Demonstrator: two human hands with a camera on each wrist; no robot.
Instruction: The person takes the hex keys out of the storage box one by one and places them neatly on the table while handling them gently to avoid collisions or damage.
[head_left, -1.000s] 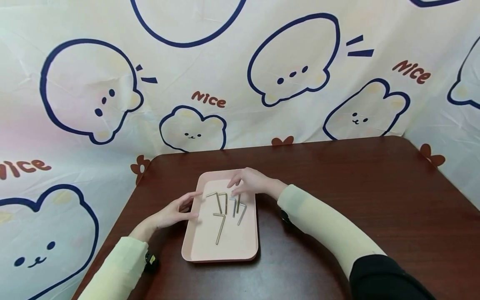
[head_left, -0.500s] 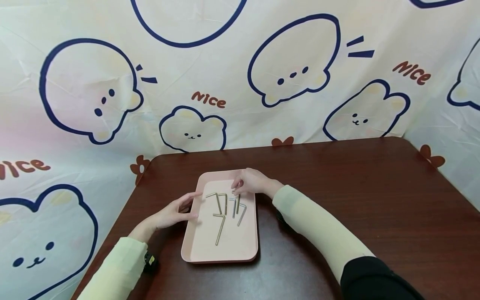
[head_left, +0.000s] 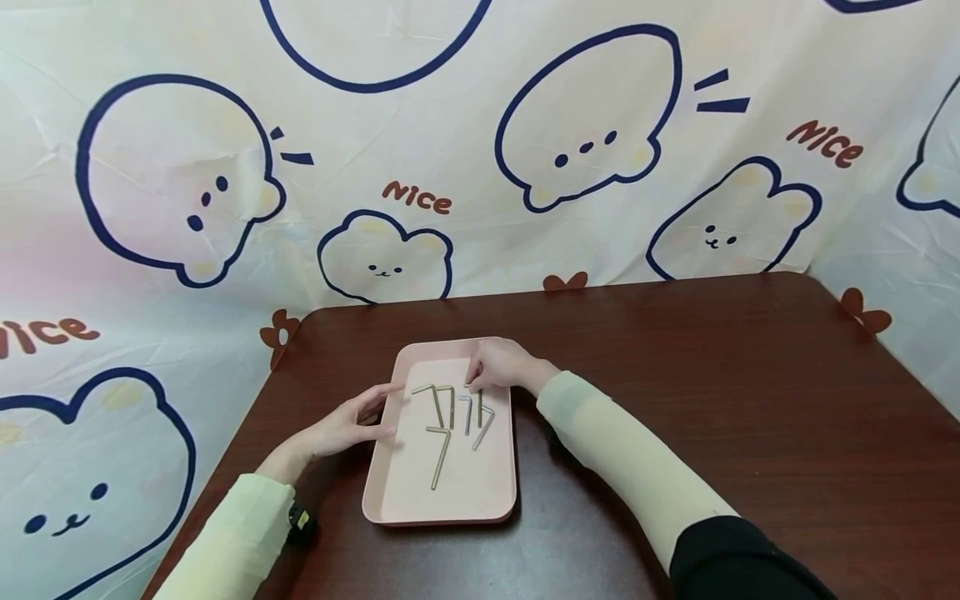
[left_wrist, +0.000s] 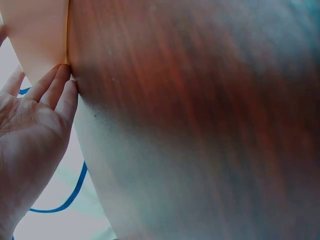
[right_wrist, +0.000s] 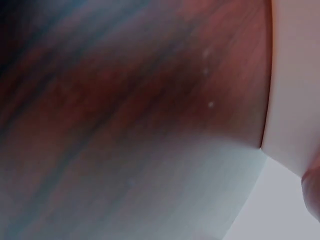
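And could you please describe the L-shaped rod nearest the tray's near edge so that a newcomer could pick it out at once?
On the dark brown table, find the pale pink tray. In its middle lies a gold-toned L-shaped rod, its long leg slanting down and left in the head view. Unlike the other rods, grouped farther back, it reaches closest to the near edge.

Pale yellow-green sleeves (head_left: 630, 450) are ending behind the left hand (head_left: 341, 427) and right hand (head_left: 504, 364); black fabric (head_left: 738, 560) is showing farther behind the right; a yellow-marked black wrist device (head_left: 302, 522) is sitting behind the left.
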